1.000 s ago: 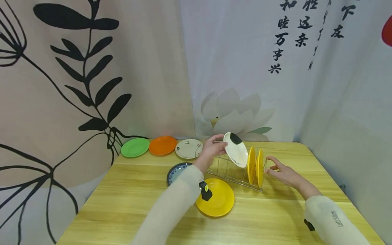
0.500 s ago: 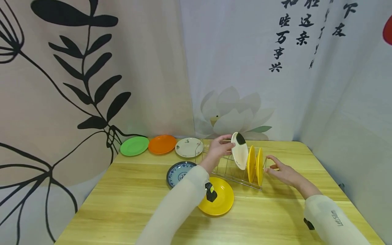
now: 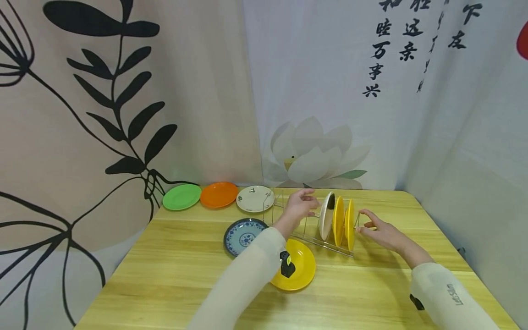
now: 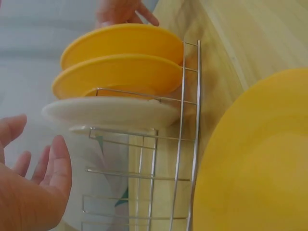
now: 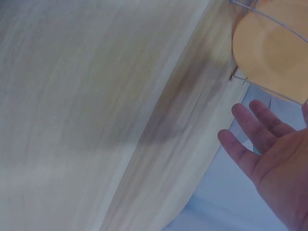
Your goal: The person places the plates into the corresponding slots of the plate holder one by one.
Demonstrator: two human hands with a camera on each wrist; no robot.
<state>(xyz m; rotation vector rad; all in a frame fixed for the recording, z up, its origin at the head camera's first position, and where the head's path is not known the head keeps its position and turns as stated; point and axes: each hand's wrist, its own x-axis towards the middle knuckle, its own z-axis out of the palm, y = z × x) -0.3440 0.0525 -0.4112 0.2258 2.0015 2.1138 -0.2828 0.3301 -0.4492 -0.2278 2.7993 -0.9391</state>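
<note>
My left hand (image 3: 298, 207) is beside the white plate (image 3: 327, 216), which stands on edge in the wire dish rack (image 3: 321, 244). In the left wrist view, the left hand's fingers (image 4: 60, 159) are relaxed, with a gap between them and the white plate (image 4: 115, 111). Two yellow plates (image 3: 338, 222) stand to its right in the rack. At the rack's right end, the thumb and index finger of my right hand (image 3: 381, 236) hold the end wire. The other fingers (image 5: 236, 149) of that hand are spread in the right wrist view.
On the wooden table (image 3: 165, 275), a yellow plate (image 3: 303, 266) lies flat before the rack, partly behind my left sleeve. Left of it is a blue patterned plate (image 3: 243, 236). Green (image 3: 181, 197), orange (image 3: 218, 195) and patterned white (image 3: 255, 199) plates line the back edge.
My left hand has moved right, stood the white plate upright in the rack beside the yellow ones, and let go of it. The right hand has stayed at the rack's end.
</note>
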